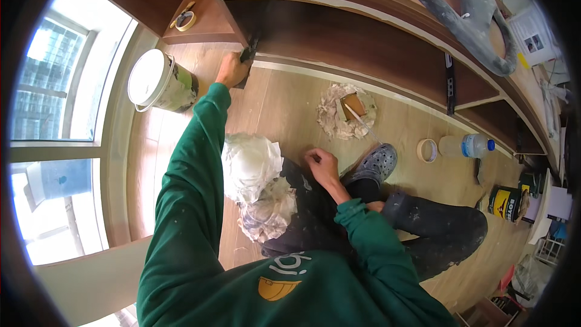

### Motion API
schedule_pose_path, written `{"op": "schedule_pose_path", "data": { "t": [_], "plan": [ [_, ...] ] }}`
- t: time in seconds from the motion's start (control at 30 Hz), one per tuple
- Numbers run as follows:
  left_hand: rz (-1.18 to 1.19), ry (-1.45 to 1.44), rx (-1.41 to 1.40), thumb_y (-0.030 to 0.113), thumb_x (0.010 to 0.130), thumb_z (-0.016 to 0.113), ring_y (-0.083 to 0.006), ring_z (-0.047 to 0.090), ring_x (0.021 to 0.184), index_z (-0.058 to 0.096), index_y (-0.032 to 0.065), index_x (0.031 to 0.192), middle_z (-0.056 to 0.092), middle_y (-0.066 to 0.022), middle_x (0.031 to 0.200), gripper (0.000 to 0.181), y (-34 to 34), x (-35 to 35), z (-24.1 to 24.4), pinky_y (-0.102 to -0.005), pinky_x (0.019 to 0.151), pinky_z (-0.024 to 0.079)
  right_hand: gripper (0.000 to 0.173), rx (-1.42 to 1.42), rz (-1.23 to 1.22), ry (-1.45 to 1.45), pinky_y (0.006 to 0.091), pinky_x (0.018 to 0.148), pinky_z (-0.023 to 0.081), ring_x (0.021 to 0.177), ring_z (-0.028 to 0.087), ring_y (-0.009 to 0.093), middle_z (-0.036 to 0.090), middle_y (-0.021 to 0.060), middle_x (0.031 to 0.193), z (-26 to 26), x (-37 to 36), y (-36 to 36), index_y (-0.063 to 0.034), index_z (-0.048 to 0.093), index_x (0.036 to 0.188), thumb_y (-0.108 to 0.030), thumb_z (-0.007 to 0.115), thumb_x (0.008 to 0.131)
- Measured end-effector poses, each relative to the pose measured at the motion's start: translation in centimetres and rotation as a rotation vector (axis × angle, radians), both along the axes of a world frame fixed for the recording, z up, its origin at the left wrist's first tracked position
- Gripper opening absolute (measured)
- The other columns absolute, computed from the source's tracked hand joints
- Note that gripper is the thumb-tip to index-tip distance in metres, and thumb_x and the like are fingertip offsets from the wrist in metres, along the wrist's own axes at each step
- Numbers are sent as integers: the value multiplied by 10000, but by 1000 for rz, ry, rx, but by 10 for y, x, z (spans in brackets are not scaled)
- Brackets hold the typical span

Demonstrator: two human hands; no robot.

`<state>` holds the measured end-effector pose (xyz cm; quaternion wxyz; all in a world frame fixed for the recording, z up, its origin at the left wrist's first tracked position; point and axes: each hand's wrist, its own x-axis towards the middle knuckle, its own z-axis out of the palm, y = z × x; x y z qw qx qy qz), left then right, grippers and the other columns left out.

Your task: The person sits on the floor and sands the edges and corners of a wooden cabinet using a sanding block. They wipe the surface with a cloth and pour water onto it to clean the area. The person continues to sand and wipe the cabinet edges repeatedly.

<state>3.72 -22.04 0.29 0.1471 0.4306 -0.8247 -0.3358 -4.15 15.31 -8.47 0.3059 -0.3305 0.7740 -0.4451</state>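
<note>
My left hand [233, 70] reaches out to the lower left corner of the brown wooden cabinet [345, 38]. Its fingers are closed around a dark flat piece [243, 81], whose exact kind I cannot make out. Above the knuckles, a black metal part [249, 49] sits at the cabinet's upright edge. My right hand [322, 165] hovers or rests by my bent knee, fingers loosely curled, with nothing visible in it. Beyond it, crumpled masking paper [329, 122] rings a brown square piece [353, 105] on the floor, with a thin light stick [361, 120] across it.
A lidded white bucket [150, 77] stands left of my hand. Crumpled paper [252, 163] lies by my leg. Rightward are a tape roll [427, 151], a plastic bottle [465, 146] and a Boysen paint can [504, 203]. Another tape roll [185, 21] sits on the shelf; a grey hose [454, 22] lies on top.
</note>
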Motion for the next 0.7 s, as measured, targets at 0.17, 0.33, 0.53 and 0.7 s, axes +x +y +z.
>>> {"op": "schedule_pose_path", "data": {
  "t": [0.17, 0.33, 0.53, 0.7],
  "plan": [
    [-9, 238, 175, 211, 899, 646, -138, 570, 592, 656, -29, 829, 631, -54, 697, 251, 32, 11, 29, -339, 531, 465, 128, -176, -166, -210, 318, 717, 532, 767, 672, 169, 720, 100, 846, 25, -16, 7, -30, 716, 908, -141, 690, 849],
    [-70, 357, 221, 141, 922, 646, -124, 611, 637, 682, -31, 978, 681, -57, 765, 184, 148, 15, 137, -293, 590, 499, 320, -363, -121, -402, 306, 842, 516, 953, 658, 176, 709, 133, 1044, 133, -12, -39, 15, 663, 1126, -219, 675, 908],
    [-416, 201, -53, 11, 783, 654, -323, 681, 866, 568, -59, 1232, 643, -238, 988, 462, 241, 1, 126, -379, 729, 529, 548, -516, -74, -576, 309, 950, 471, 1038, 632, 208, 679, 170, 1090, 190, -1, -28, 11, 527, 1303, -366, 641, 920],
    [-604, 208, 486, -34, 761, 715, -241, 668, 918, 442, -50, 1403, 616, -187, 1117, 698, 275, 3, 133, -349, 773, 550, 368, -510, -135, -1124, 330, 779, 559, 893, 699, 260, 676, 166, 1077, 156, -20, 20, 11, 581, 1168, -286, 581, 951]
  ]
}}
